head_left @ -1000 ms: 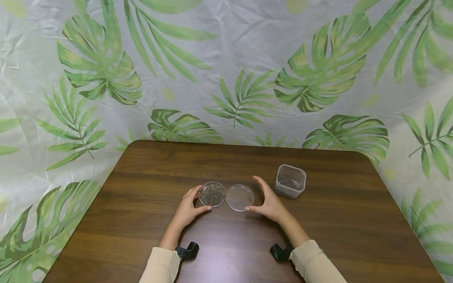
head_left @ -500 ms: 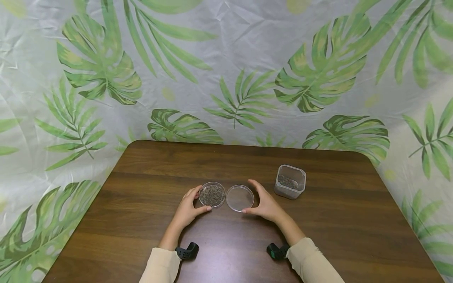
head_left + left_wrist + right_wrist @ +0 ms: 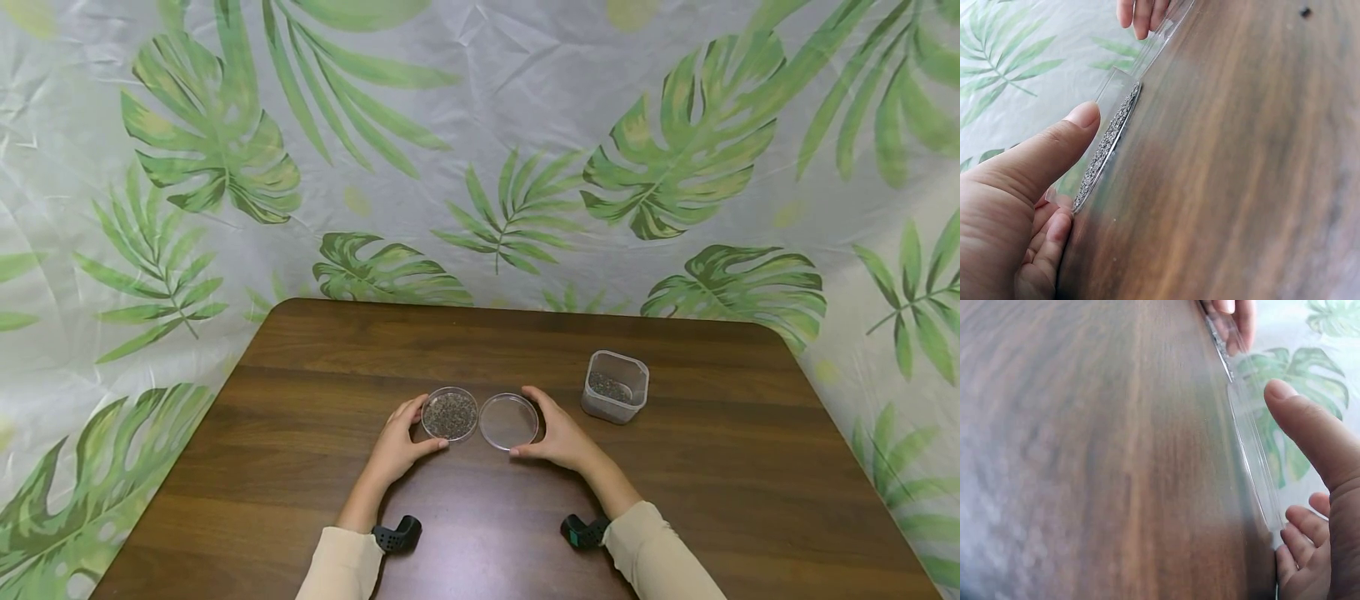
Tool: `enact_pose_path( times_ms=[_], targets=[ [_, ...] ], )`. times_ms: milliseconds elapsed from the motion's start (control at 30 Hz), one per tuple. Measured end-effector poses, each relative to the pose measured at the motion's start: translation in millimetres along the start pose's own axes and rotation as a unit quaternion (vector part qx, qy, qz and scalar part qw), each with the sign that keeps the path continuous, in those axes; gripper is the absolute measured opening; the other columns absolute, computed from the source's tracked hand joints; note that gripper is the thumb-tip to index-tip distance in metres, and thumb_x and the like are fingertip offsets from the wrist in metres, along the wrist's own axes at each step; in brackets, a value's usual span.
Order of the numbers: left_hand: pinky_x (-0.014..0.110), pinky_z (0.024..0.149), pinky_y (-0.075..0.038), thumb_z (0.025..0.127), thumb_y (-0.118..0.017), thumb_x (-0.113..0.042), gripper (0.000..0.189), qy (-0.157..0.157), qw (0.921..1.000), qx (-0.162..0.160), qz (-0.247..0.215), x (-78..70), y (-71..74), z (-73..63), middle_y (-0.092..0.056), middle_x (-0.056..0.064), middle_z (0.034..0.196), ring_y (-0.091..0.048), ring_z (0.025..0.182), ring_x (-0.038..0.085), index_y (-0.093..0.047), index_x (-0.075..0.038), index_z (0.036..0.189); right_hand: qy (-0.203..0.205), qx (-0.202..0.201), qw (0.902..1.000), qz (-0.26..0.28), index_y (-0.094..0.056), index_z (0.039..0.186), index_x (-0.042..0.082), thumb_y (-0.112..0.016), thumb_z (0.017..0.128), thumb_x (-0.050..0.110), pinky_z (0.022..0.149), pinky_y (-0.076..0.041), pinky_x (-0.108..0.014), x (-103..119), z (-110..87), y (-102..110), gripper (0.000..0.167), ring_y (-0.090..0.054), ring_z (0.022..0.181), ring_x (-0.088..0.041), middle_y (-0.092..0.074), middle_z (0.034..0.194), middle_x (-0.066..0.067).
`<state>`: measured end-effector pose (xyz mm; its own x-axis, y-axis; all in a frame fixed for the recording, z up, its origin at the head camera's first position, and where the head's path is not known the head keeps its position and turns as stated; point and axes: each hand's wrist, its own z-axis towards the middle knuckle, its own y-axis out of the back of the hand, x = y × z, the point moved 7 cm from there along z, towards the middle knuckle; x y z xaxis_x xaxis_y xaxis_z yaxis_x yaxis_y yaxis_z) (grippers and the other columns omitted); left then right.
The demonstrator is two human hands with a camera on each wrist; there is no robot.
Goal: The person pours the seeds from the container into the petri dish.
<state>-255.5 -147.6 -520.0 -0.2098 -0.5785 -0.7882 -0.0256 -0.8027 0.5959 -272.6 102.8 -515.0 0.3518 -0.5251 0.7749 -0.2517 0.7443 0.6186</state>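
A round clear petri dish (image 3: 450, 413) filled with small grey-brown grains stands on the table. My left hand (image 3: 402, 440) holds it from the left, thumb at the near rim and fingers at the far side. Beside it on the right lies a second clear round dish (image 3: 509, 422) with nothing in it, its rim close against the first. Around this one my right hand (image 3: 561, 435) is spread, with thumb and fingertips right at the rim. In the right wrist view, the thumb (image 3: 1304, 419) shows apart from the dish's edge, while the fingers (image 3: 1302, 540) are near its far end.
A square clear plastic tub (image 3: 615, 387) with some of the same grains at its bottom stands to the right, behind my right hand. The brown wooden table (image 3: 330, 358) meets a leaf-patterned curtain (image 3: 510, 150) at its back edge.
My right hand has moved left and narrowed its spread, bringing thumb and fingertips to the rim of the grainless dish. My left hand and both dishes have stayed in place.
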Motion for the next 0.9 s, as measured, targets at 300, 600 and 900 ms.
enact_pose_path(
  times_ms=[300,600,900],
  targets=[
    [0.043,0.089,-0.039,0.066,-0.079,-0.032,0.082,-0.009,1.0000,-0.002,-0.003,-2.5,1.2,-0.8,-0.045,0.013,0.127,-0.050,0.106,0.027,-0.042,-0.003,0.133,0.001,0.013,0.9996,-0.025,-0.030,0.138,0.006,-0.082,0.058,0.042,0.099,-0.029,-0.042,-1.5,1.2,-3.8,0.102,-0.035,0.123,-0.022,-0.037,0.136,-0.009],
    [0.043,0.090,-0.039,0.065,-0.080,-0.033,0.083,-0.003,1.0000,-0.002,-0.001,-1.4,0.7,-1.1,-0.046,0.012,0.127,-0.050,0.106,0.027,-0.042,-0.005,0.133,0.001,0.030,0.9988,-0.038,-0.030,0.138,0.006,-0.082,0.059,0.042,0.099,-0.028,-0.043,-2.4,2.8,-7.4,0.101,-0.032,0.124,-0.026,-0.036,0.136,-0.013],
    [0.044,0.089,-0.039,0.066,-0.079,-0.034,0.083,-0.011,0.9999,-0.003,-0.001,-3.0,1.2,-1.1,-0.046,0.013,0.126,-0.050,0.105,0.028,-0.042,-0.002,0.133,0.000,0.044,0.9972,-0.060,-0.028,0.139,0.004,-0.081,0.061,0.041,0.101,-0.025,-0.045,2.9,2.5,-8.0,0.101,-0.027,0.127,-0.028,-0.033,0.138,-0.014]
  ],
)
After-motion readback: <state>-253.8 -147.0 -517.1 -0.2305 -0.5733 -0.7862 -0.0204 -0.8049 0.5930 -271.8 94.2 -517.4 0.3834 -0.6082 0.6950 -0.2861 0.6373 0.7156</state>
